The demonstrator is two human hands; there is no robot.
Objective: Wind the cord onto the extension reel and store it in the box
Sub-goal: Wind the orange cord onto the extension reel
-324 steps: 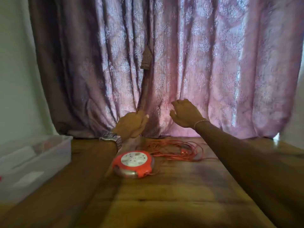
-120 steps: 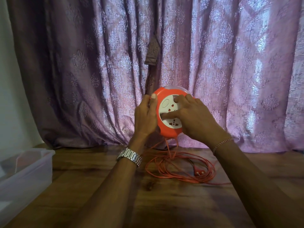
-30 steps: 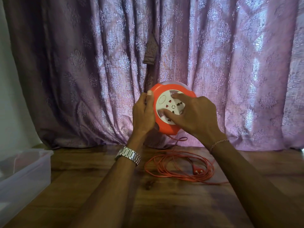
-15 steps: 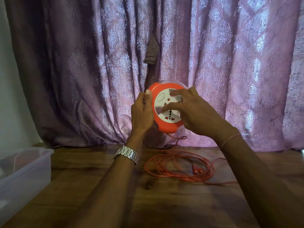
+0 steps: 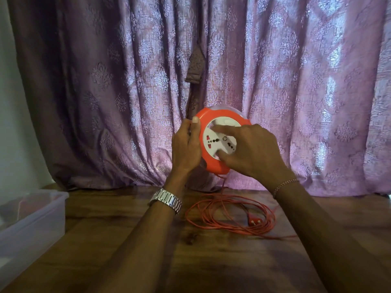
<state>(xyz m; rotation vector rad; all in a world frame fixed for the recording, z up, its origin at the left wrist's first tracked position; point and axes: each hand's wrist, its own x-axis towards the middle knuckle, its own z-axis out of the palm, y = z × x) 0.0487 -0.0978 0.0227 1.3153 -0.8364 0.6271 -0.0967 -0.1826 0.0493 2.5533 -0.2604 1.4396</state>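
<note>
Rotated round white socket dial

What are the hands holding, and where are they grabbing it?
The left hand grips the orange reel by its left rim. The right hand only presses fingers on the reel's white socket face.

Dim room; daylight glows through the curtain behind the hands, brightest to their right. Forearms and table below the hands sit in shadow. Edges bow slightly; fingers mildly blurred.
</note>
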